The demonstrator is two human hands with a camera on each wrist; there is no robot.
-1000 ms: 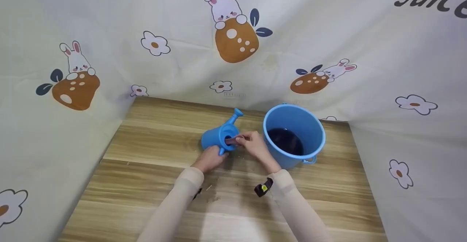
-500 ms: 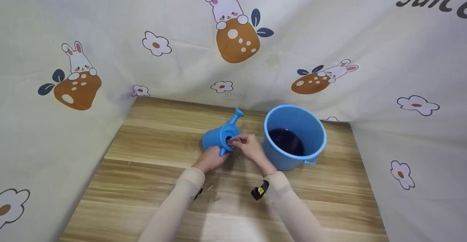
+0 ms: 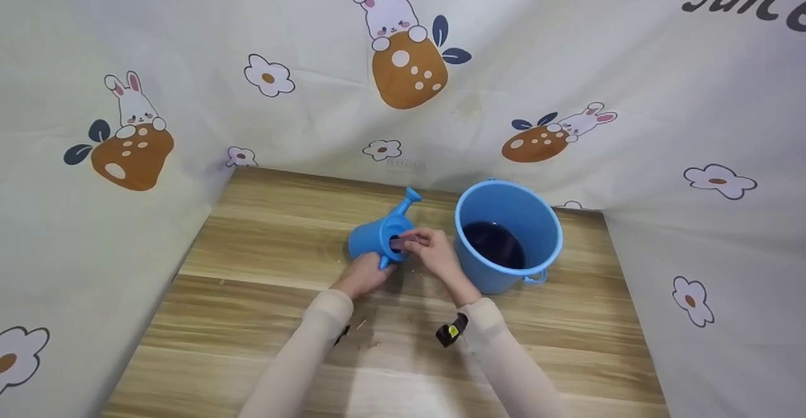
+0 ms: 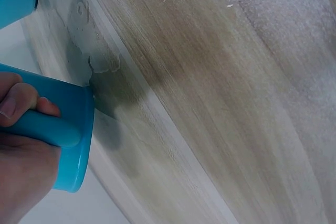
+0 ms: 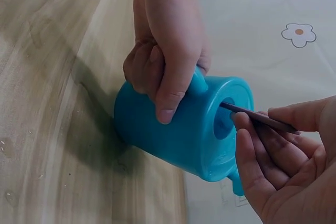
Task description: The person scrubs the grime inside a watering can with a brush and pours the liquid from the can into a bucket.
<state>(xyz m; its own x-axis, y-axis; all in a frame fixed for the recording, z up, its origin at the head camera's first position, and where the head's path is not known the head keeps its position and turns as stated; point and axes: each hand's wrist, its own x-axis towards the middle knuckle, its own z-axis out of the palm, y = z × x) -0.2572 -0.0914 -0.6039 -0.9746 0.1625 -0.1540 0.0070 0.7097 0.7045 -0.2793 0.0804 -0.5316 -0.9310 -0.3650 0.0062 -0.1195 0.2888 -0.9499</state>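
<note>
Fingers [image 5: 249, 150] of the right hand [image 3: 436, 257] pinch a thin dark strip [image 5: 258, 116] against the thumb, its far end inside the blue watering can [image 3: 367, 238]; the left hand [image 3: 363, 276] wraps the can's handle [image 4: 44, 127], near the blue bucket [image 3: 527, 209].

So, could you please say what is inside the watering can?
A brownish strip, pinched by the right hand, enters it; the watering can hides the tip and most of the inside.

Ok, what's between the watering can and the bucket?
In the head view: the right hand, pinching a thin strip that reaches into the watering can.
</note>
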